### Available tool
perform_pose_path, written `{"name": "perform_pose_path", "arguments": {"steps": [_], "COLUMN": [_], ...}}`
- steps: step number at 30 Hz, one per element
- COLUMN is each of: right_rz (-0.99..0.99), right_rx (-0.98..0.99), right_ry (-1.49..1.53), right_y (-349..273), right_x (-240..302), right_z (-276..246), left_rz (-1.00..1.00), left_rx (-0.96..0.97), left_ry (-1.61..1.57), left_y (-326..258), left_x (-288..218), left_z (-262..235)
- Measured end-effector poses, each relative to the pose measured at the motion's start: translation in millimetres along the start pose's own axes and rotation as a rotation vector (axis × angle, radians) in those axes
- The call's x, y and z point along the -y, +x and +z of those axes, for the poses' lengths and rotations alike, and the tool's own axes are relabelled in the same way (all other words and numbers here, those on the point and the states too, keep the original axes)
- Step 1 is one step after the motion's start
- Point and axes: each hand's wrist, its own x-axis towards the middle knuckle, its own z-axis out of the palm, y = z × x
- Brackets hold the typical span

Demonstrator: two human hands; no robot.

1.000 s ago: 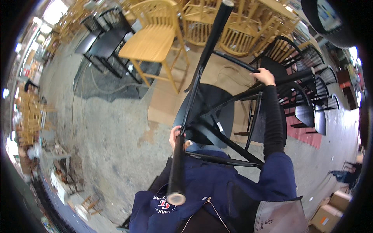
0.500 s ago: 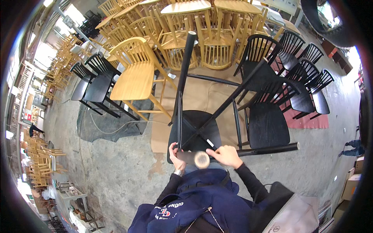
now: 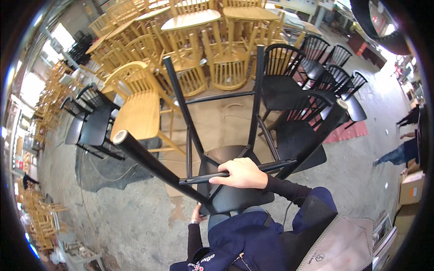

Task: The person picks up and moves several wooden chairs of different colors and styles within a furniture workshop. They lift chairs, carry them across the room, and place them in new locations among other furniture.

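Observation:
A black chair (image 3: 230,156) is turned legs-up in front of me, its legs rising toward my view. My right hand (image 3: 239,174) is closed over the near stretcher bar (image 3: 275,165) between two legs. Low on the left, my left hand (image 3: 197,213) holds the edge of the chair's seat, with its fingers partly hidden by the seat. The two near legs end in pale bare wood, the left leg tip (image 3: 120,137) pointing up toward the left and the right leg tip (image 3: 342,105) toward the right.
A natural-wood chair (image 3: 138,113) and black chairs (image 3: 97,122) stand on a dark cloth at left. More black chairs (image 3: 296,135) crowd the right. Stacked wooden chairs (image 3: 226,67) fill the back. Cardboard boxes (image 3: 410,189) and another person (image 3: 400,151) are at far right.
The upturned chair has swung round, so its near stretcher now crosses in front of me. My right hand has taken hold of that bar; my left hand has moved down to the seat edge.

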Motion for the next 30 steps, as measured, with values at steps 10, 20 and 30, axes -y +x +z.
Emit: {"name": "perform_pose_path", "arguments": {"steps": [10, 20, 30], "right_rz": [0.142, 0.3, 0.269], "right_rx": [-0.104, 0.056, 0.252], "right_ry": [-0.208, -0.124, 0.05], "right_y": [101, 223, 197], "right_x": [-55, -183, -250], "right_z": [-6, 49, 82], "left_rz": [0.06, -0.18, -0.172], "left_rx": [-0.162, -0.143, -0.073], "left_ry": [-0.332, -0.149, -0.143], "left_y": [-16, -17, 28], "left_x": [47, 8, 61], "left_z": [27, 7, -6]}}
